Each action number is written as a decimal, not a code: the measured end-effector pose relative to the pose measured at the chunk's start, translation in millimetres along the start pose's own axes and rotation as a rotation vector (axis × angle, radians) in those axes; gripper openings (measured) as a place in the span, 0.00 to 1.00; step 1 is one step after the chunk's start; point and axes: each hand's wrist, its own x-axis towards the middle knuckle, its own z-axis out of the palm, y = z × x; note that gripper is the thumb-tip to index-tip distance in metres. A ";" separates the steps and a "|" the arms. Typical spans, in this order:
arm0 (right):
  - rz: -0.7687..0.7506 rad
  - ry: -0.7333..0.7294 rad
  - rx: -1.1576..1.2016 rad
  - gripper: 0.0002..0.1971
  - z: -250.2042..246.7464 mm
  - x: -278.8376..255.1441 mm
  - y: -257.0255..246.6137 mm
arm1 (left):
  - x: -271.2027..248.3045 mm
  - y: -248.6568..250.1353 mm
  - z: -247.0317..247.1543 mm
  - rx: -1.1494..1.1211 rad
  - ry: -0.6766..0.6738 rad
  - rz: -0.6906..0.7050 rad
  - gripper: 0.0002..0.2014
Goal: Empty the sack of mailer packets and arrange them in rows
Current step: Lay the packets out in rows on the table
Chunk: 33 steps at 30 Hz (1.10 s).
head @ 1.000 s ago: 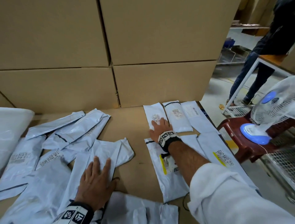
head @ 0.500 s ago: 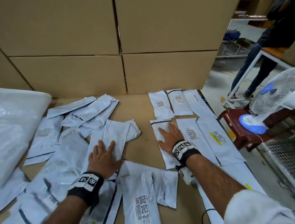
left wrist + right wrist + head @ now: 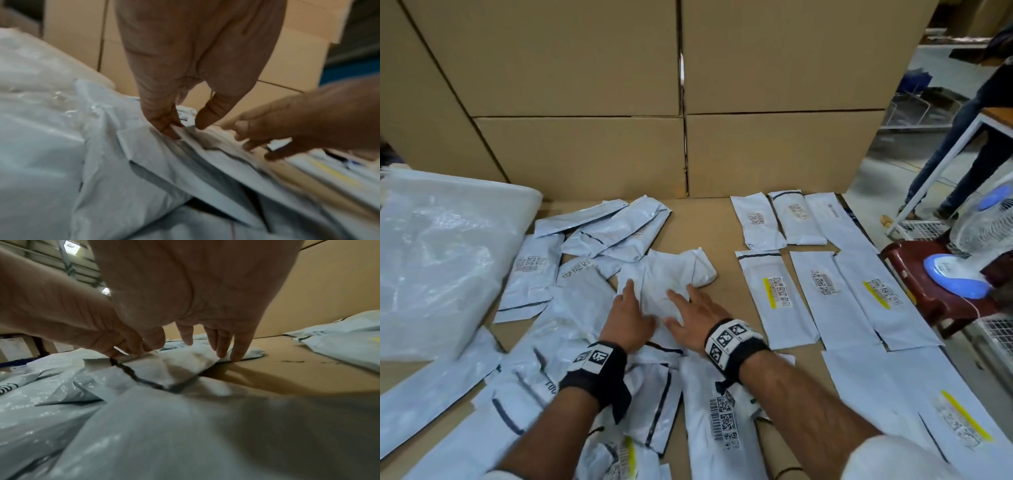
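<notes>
Stacked cardboard cartons (image 3: pixel 592 85) walled off the back of a brown cardboard surface (image 3: pixel 698 226) strewn with pale grey mailer packets. At the centre, both hands lay on one crumpled white packet (image 3: pixel 671 274) with a folded far end. The left hand (image 3: pixel 628 317) rested on its left edge, and the left wrist view showed thumb and fingertips (image 3: pixel 164 125) pinching a fold of the plastic. The right hand (image 3: pixel 697 313) lay on the packet's right side with fingers spread and extended, their tips (image 3: pixel 236 353) touching down at the packet's edge where it met the bare cardboard.

To the left of the hands, a loose heap of packets (image 3: pixel 599 236) overlapped at odd angles, and more lay jumbled under the forearms (image 3: pixel 571 387). Further left sat the large translucent sack (image 3: pixel 445 260), slumped on the surface. To the right, packets were laid flat side by side in rows: three short ones (image 3: pixel 794 219) against the cartons, three longer ones (image 3: pixel 822 294) in front of them, some with yellow-marked barcode labels, and a larger one (image 3: pixel 914 404) nearest the camera.

Beyond the surface's right edge stood a white and blue table fan (image 3: pixel 976 246) on a dark red stool (image 3: pixel 928 298), and another person's legs (image 3: pixel 941 147) were visible beside a white-framed table (image 3: pixel 941 161).
</notes>
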 end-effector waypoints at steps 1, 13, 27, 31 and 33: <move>0.011 -0.005 0.014 0.35 3.7 2.7 -5.1 | -0.1 -2.5 -5.9 -0.118 -0.014 -0.028 0.47; 0.173 0.065 0.532 0.26 -8.8 23.1 -12.7 | -16.8 -14.5 -37.0 -0.603 -0.174 0.004 0.35; 0.202 0.026 0.082 0.55 14.4 -0.1 -3.1 | -14.4 -40.6 -4.8 0.442 -0.108 0.182 0.36; 0.233 0.073 -0.020 0.48 26.1 15.4 -18.2 | -13.5 -47.0 -6.2 0.384 -0.087 0.190 0.36; 0.234 0.121 -0.015 0.40 28.5 21.0 -17.7 | -12.6 -51.4 -5.8 0.392 -0.074 0.214 0.39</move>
